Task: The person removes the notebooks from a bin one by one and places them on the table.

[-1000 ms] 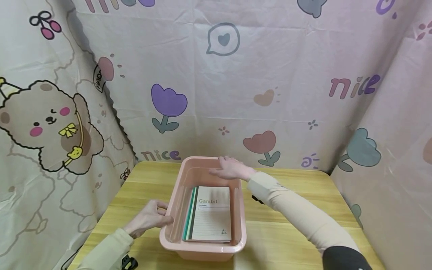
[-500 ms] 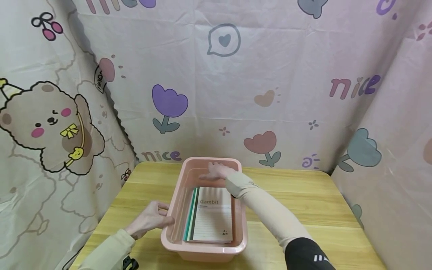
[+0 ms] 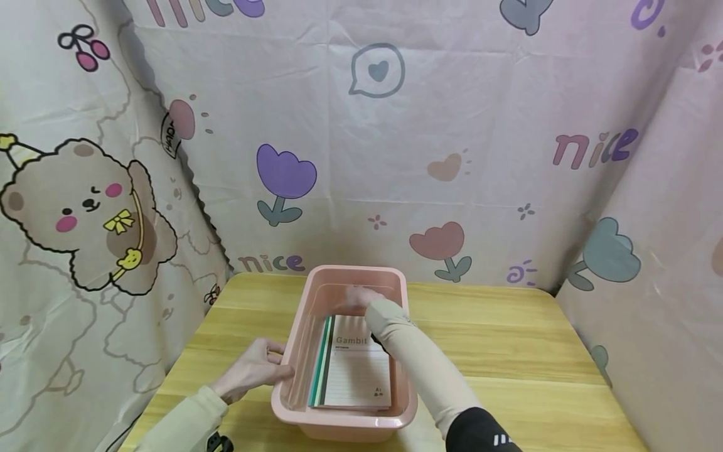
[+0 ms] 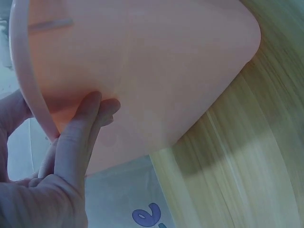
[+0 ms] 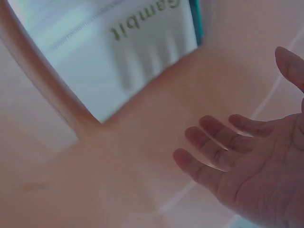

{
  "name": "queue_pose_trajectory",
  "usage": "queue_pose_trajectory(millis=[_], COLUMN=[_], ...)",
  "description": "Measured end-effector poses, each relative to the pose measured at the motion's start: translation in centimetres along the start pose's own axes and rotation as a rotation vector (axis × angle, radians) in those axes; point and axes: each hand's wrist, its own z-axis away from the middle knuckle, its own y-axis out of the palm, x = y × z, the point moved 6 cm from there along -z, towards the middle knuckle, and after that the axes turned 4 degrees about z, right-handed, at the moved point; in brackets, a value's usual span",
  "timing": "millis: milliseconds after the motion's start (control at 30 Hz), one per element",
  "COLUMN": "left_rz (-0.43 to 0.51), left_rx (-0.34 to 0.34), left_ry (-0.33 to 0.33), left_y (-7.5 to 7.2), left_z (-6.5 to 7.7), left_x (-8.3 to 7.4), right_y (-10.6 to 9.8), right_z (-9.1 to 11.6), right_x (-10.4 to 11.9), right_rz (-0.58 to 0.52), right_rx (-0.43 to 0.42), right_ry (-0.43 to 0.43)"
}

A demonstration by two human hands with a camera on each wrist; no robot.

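one printed curtain [image 3: 113, 226], with a bear on it, hangs at the left edge of my head feed. next comes the left hand [image 3: 257, 367], at the near left side of the pink bin [image 3: 344, 420]. my left wrist feed shows it grasping the rim, thumb over one side, fingers along the outer wall; i take that pinch as a way to keep the bin from sliding on the wooden table [image 3: 497, 351].

the bin stands upright, its long side running away from the person, which seems to suit a reach from the front. inside it the notebooks [image 3: 356, 376] lie flat in a stack, the top cover reading "gambit". green edges [image 3: 320, 364] peek out along the left, so i judge the pile isn't squared up.

further right, the right hand [image 5: 261, 175] reaches into the bin's far end. up close it looks released: loose fingers apart, palm bare, nothing held, clear of the notebooks. it blurs in my head feed, so i cannot tell whether it brushes the far wall. its pale sleeve [image 3: 435, 370] crosses the right rim, probably the handiest way in.
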Motion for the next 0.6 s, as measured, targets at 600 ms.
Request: queue_pose_trajectory(millis=[600], left_rz=[0.019], left_rx=[0.019], left_ry=[0.021], left_y=[0.0], left_z=[0.1], left_x=[0.1], right_y=[7.3], right_z=[-4.7], right_x=[-2.2], right_rz=[0.241], right_rx=[-0.208], right_ry=[0.076])
